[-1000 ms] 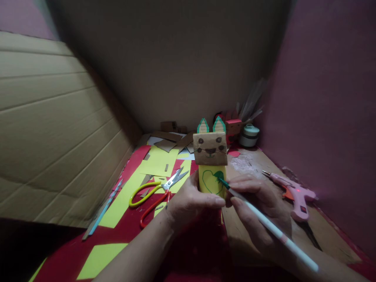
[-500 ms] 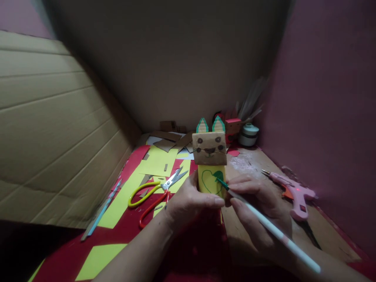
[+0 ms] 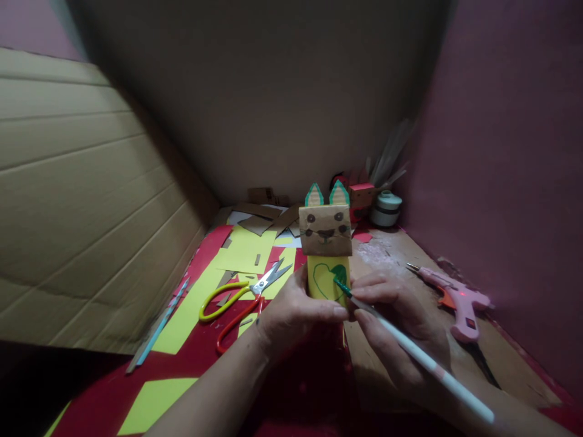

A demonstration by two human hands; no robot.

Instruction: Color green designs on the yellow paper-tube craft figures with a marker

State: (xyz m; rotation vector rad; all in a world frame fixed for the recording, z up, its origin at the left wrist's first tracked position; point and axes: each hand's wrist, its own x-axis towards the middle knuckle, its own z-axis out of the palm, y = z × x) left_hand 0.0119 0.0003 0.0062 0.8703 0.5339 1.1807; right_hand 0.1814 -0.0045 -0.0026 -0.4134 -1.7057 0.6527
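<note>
A small cardboard cat figure [image 3: 326,230] stands upright in front of me: brown head with a drawn face, two green-edged ears, and a yellow body [image 3: 324,274] bearing a green heart outline partly filled in. My left hand [image 3: 296,312] is closed round the yellow body from the left and below. My right hand [image 3: 396,318] pinches a white pen [image 3: 419,358] with a green tip, and the tip touches the heart's right lobe.
Yellow-and-red-handled scissors [image 3: 241,297] lie on yellow and red paper sheets to the left. A pink glue gun [image 3: 455,300] rests on the right. Cardboard scraps, a small red-topped box [image 3: 362,195] and a round jar [image 3: 386,209] sit at the back. Cardboard walls enclose the left and rear.
The pen tip has shifted slightly down and left within the heart's right lobe. The figure and both hands stay almost where they were.
</note>
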